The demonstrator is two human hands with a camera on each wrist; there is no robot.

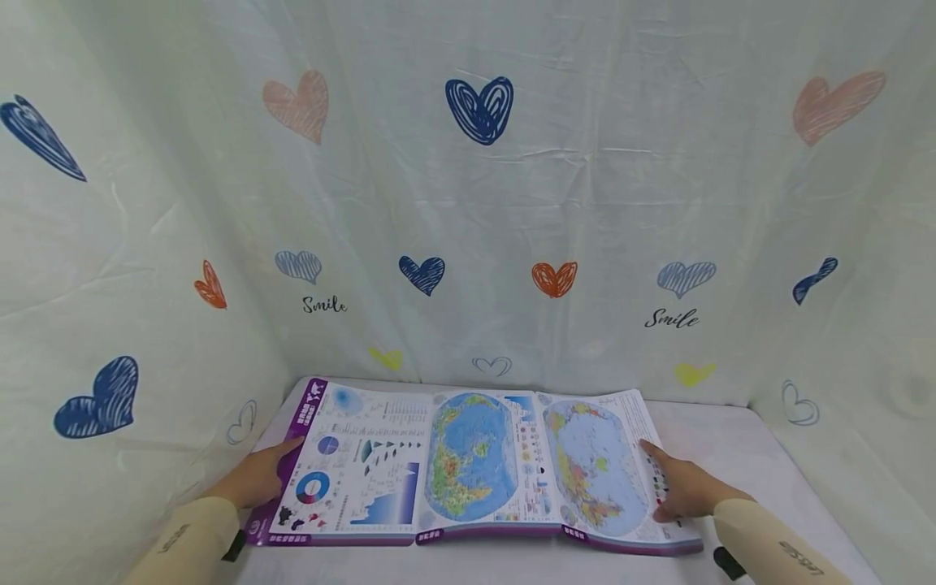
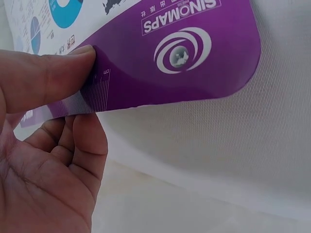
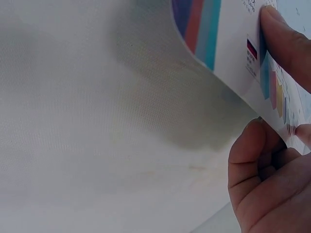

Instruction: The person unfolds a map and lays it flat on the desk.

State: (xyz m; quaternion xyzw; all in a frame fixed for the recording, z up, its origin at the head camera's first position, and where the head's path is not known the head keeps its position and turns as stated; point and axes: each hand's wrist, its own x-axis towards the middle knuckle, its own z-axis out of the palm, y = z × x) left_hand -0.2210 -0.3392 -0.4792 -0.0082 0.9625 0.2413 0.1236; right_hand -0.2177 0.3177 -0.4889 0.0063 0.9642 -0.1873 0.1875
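Note:
A long, folded world map sheet lies spread across the table in the head view, with two blue oval maps and a panel of charts. My left hand pinches its purple left border, thumb on top and curled fingers beneath, near the SINOMAPS logo in the left wrist view. At the other end my right hand grips the right edge, thumb on the printed face and fingers curled under it. In the right wrist view, that edge of the map is lifted and bends off the cloth.
A white cloth covers the table. Behind and at both sides hang pale curtains printed with hearts and the word "Smile". The map's front edge is wavy, with purple layered folds below it.

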